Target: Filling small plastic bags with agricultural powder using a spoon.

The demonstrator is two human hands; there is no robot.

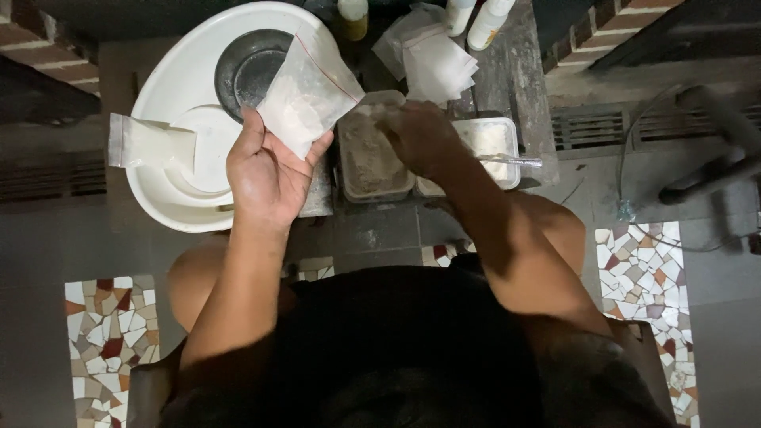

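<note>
left hand (269,170) grasps clear zip bag (307,93), mouth tilted up-right. right hand (420,135) clenched over brown-powder tub (372,162), just right of bag; nearer tub.

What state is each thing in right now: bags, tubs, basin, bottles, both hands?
Left hand: raised, gripping the zip bag.
Zip bag: held up, holding white powder; cannot tell whether sealed.
Right hand: down over the brown-powder tub, blurred.
Brown-powder tub: uncovered, nearly full.
White-powder tub: uncovered, a spoon across it.
White basin: upright, a dark bowl inside.
Second bag: lying on the basin rim.
Bottles: standing, tops out of view.
</note>
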